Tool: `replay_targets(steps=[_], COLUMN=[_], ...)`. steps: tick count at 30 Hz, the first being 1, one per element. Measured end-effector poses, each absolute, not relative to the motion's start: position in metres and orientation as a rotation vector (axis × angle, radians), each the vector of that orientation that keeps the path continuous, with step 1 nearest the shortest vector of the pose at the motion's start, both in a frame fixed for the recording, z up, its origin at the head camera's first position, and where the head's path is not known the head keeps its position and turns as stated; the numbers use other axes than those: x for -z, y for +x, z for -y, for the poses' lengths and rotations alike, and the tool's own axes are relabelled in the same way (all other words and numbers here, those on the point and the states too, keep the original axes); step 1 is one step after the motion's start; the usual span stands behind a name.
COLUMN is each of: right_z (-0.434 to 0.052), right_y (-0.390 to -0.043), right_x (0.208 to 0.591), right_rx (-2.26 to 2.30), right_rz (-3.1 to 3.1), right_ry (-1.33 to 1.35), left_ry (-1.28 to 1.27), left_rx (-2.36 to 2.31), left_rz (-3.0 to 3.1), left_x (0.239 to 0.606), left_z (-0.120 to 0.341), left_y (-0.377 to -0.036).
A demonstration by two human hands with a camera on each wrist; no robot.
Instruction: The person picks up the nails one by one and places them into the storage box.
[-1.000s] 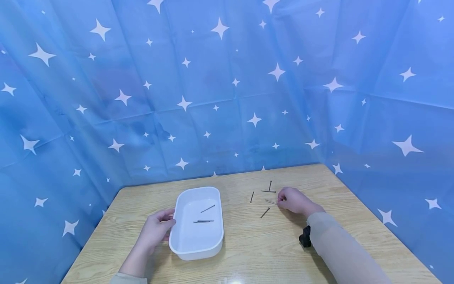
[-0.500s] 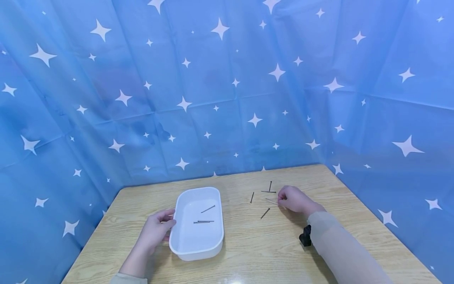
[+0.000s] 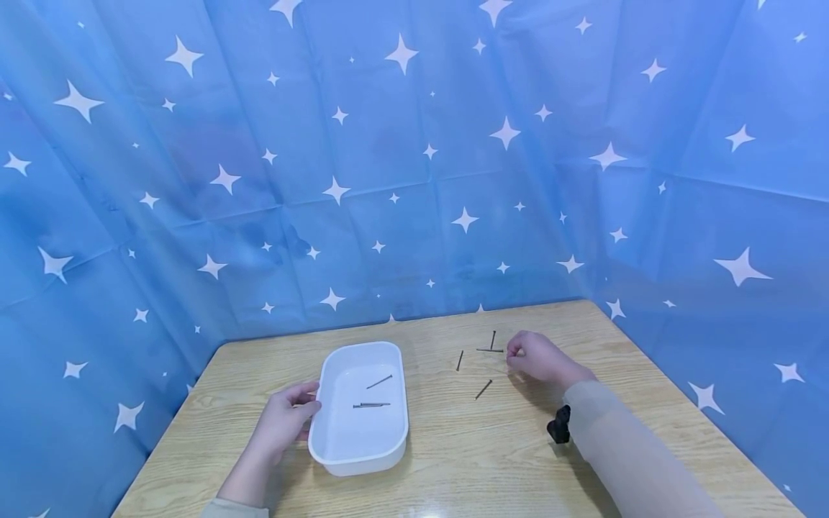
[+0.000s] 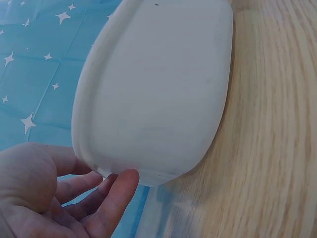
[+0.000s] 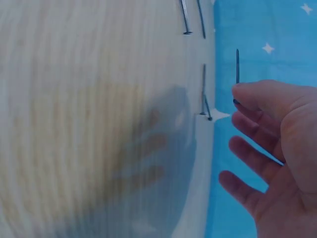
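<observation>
The head view is bright and evenly lit, with a cool cast over the blue fabric curtain printed with white stars point(image 3: 401, 144). A small glare spot glints on the pale wood-grain table point(image 3: 466, 446) at the bottom edge, and a soft shadow lies along the beige right sleeve point(image 3: 635, 453). Both wrist views are dimmer; in the left one the white plastic tray point(image 4: 158, 89) turns greyish. In the right one, haze softens the wood, the bare right hand point(image 5: 297, 144) looks shaded, and a broad, blurry-edged shadow with finger shapes darkens the tabletop.
</observation>
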State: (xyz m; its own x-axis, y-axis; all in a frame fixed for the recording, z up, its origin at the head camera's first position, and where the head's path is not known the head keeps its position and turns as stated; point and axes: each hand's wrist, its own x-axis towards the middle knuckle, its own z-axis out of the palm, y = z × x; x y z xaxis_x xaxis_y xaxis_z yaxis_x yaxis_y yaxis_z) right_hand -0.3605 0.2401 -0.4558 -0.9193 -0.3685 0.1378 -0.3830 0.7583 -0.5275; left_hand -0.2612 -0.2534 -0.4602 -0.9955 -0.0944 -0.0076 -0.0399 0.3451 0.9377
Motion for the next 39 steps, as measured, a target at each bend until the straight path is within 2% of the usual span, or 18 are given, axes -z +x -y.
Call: replay_targets(steps=[24,39], right_z=[-0.233,-0.232], right_y=[-0.362,-0.363], right_x=[0.419,0.414], right_rx=[-0.836,-0.847], right_rz=[2.802,2.777], right_ry=[0.687,0.701], left_ry=[0.124,0.123], left_rx=[1.767,1.783], left_rz=[2.535,2.528], left_x=[0.46,0.461], left_z=[0.254,0.254], left_y=[-0.261,-0.262])
